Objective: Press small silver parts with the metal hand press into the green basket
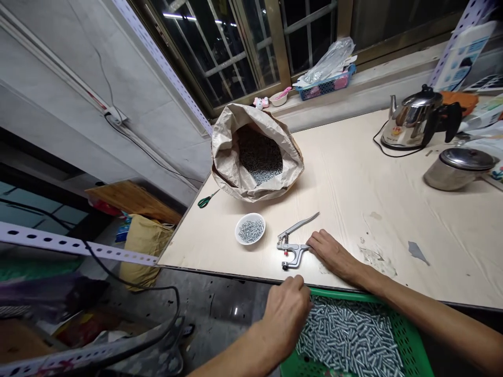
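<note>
Grey snap-fastener pliers (pixel 295 250) lie on the table near its front edge, with one handle angled up and away. My right hand (pixel 330 254) rests on the table, its curled fingers closed on the end of the lower handle. Just off the table's front edge is my left hand (pixel 288 309), fingers curled in; anything inside them is hidden. It hovers by the left side of a green basket (pixel 412 335) that holds many small silvery metal pins (pixel 349 335). To the left of the pliers stands a white bowl (pixel 238 236) with smaller metal pieces.
An open paper sack (pixel 228 152) of metal pieces stands at the back left of the table (pixel 334 173). Green-handled scissors (pixel 205 202) lie beside it. At the right are a kettle (pixel 408 120) and a lidded metal pot (pixel 451 173).
</note>
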Available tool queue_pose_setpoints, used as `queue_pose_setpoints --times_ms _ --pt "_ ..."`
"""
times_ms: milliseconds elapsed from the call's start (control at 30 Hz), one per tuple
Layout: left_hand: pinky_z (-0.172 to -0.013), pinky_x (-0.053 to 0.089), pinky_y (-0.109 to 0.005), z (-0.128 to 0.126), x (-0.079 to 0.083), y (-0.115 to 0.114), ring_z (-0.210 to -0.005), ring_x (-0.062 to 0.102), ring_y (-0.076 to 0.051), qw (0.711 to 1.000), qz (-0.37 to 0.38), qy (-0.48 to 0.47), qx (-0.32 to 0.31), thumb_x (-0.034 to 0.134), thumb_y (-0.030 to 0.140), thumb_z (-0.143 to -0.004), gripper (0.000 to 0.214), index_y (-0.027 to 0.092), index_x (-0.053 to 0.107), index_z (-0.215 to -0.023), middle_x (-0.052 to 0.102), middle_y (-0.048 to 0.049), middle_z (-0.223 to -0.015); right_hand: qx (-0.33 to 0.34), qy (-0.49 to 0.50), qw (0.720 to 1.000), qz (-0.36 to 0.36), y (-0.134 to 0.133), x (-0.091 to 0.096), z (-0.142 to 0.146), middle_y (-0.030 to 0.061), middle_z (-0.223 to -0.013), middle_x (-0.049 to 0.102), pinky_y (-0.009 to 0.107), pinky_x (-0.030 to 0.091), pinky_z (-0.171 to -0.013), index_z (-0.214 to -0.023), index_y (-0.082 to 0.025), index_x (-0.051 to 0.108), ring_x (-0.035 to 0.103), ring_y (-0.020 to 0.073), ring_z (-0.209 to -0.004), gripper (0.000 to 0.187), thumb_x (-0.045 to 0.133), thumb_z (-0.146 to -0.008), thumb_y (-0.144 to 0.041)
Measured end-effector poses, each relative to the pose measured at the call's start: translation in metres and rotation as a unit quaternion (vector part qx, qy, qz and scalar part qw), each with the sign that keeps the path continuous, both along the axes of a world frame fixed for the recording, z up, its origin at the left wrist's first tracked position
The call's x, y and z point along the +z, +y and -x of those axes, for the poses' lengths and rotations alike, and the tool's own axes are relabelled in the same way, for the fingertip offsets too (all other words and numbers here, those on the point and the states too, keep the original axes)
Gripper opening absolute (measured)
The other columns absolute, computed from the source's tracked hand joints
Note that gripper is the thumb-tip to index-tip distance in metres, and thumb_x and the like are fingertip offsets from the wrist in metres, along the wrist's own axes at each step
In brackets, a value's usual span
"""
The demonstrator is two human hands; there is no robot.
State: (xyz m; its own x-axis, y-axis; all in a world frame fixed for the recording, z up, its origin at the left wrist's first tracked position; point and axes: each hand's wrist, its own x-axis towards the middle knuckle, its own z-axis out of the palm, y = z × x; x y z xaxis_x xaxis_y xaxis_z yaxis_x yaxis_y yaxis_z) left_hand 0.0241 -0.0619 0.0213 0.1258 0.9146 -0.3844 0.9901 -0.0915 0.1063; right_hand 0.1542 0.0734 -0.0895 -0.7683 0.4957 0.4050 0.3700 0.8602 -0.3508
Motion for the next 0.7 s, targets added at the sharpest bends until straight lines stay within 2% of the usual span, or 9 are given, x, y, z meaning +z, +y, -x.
queue_pose_setpoints --times_ms 67,167,267,333,467,700 --pt "-0.061 0.041 -0.026 0.022 0.004 0.012 -0.084 0.057 -0.018 0.997 -0.054 0.026 0.057 0.047 0.023 -0.091 0.017 0.022 0.064 -0.092 0.061 -0.0054 -0.095 0.001 0.005 1.0 -0.005 0.0 -0.002 0.001 0.0051 -0.084 0.053 0.032 0.037 -0.07 -0.083 -0.019 0.052 0.044 0.0201 -0.079 0.013 0.044 -0.09 -0.011" --pt "-0.065 0.041 -0.028 0.074 0.008 0.049 -0.094 0.056 -0.021 0.961 -0.173 0.125 0.177 0.036 0.023 -0.094 0.029 0.021 0.065 -0.098 0.061 -0.0079 -0.101 0.001 0.006 1.0 -0.011 0.001 -0.006 0.002 0.0051 -0.083 0.053 0.032 0.037 -0.07 -0.084 -0.019 0.052 0.044 0.0203 -0.079 0.013 0.044 -0.09 -0.011" --pt "-0.068 0.042 -0.028 0.121 0.004 0.082 -0.101 0.055 -0.023 0.942 -0.166 0.164 0.243 0.037 0.024 -0.093 0.03 0.018 0.067 -0.096 0.062 -0.0096 -0.102 -0.004 0.005 1.0 -0.021 0.001 -0.01 0.003 0.0054 -0.083 0.053 0.033 0.037 -0.07 -0.083 -0.019 0.052 0.044 0.0205 -0.079 0.014 0.043 -0.091 -0.011" --pt "-0.07 0.043 -0.029 0.138 -0.002 0.093 -0.102 0.055 -0.025 0.942 -0.137 0.172 0.252 0.041 0.025 -0.092 0.027 0.016 0.067 -0.095 0.062 -0.0107 -0.103 -0.005 0.007 1.0 -0.027 0.002 -0.012 0.004 0.0055 -0.083 0.053 0.033 0.038 -0.07 -0.083 -0.019 0.052 0.045 0.0205 -0.079 0.014 0.044 -0.091 -0.012" --pt "-0.073 0.044 -0.03 0.141 -0.014 0.096 -0.104 0.054 -0.025 0.949 -0.108 0.176 0.24 0.047 0.021 -0.088 0.022 0.014 0.065 -0.099 0.062 -0.0124 -0.105 0.0 0.011 1.0 -0.027 0.002 -0.012 0.004 0.0056 -0.083 0.053 0.034 0.038 -0.069 -0.082 -0.019 0.052 0.045 0.0205 -0.078 0.013 0.044 -0.09 -0.012" --pt "-0.077 0.044 -0.029 0.139 -0.025 0.098 -0.103 0.053 -0.023 0.959 -0.111 0.186 0.184 0.034 0.006 -0.089 0.03 0.01 0.061 -0.102 0.059 -0.0154 -0.104 0.002 0.019 1.0 -0.023 -0.001 -0.005 0.003 0.0058 -0.082 0.054 0.033 0.038 -0.069 -0.085 -0.019 0.054 0.045 0.0201 -0.078 0.016 0.042 -0.09 -0.01"
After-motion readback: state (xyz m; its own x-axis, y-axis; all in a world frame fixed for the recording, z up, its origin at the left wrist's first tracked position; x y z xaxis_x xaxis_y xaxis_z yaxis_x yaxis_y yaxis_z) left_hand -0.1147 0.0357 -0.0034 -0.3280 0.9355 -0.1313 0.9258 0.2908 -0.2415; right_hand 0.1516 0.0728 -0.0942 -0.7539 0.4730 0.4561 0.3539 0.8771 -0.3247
